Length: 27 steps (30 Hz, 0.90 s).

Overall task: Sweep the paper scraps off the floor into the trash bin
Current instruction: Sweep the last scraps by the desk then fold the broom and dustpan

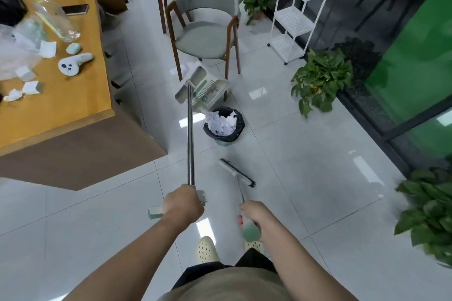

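At the near end of a long silver metal pole (190,134), the left hand (183,203) has its grip clamped round the cross handle, tipping the pale green-and-white plastic dustpan (204,88) over the small black-lined trash bin (223,124). White paper scraps (223,122) fill the bin. The right hand (256,215) has its grip wrapped round the green-handled broom (236,171), whose head rests on the white tiled floor (305,178).

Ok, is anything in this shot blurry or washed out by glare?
Head view: the dustpan tipped over the trash bin is motion-blurred, as are the plant and table items at the edges; bright ceiling-light reflections dot the floor tiles; wide-angle distortion bends the white shelf.
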Tool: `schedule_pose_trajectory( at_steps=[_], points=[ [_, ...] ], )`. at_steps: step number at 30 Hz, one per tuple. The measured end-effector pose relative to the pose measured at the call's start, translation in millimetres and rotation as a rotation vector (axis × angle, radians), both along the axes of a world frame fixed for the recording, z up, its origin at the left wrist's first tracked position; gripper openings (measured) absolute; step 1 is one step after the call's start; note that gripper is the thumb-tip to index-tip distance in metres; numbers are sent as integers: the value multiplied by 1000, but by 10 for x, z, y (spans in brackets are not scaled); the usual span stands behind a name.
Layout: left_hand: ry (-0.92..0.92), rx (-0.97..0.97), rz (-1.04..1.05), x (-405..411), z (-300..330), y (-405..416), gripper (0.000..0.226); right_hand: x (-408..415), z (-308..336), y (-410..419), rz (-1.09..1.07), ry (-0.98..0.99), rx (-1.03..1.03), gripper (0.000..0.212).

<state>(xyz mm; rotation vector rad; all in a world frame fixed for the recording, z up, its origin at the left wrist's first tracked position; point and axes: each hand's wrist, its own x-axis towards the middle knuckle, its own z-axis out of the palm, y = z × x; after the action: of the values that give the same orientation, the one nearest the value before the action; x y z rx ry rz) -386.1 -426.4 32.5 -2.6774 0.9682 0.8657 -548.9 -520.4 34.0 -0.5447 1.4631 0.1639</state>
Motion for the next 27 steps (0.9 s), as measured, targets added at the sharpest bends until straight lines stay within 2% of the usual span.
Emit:
schedule_pose_trajectory(
  at_steps=[2,8,13,15,17,20,23,27],
  points=[
    [-57,46,-34,-3,-34,21,29,2,14,-11,-43,-4,25,22],
    [-143,89,-105,78,-81,119,31,34,39,-79,-22,-24,20,34],
    [-54,53,-45,88,-39,187,24,70,36,-111,80,1,-20,29],
    [90,2,24,96,-46,248,13,95,64,-113,103,-7,-23,24],
    [394,-183,268,94,-14,310,4,137,115,-111,77,-39,-11,20],
    [782,-422,661,8,210,446,15,201,199,-81,-40,-105,55,14],
    [932,-492,832,-89,305,622,20,257,262,-65,6,-124,71,19],
    [1011,-504,1043,-233,113,704,17,363,297,-8,285,-67,-27,10]
  ],
)
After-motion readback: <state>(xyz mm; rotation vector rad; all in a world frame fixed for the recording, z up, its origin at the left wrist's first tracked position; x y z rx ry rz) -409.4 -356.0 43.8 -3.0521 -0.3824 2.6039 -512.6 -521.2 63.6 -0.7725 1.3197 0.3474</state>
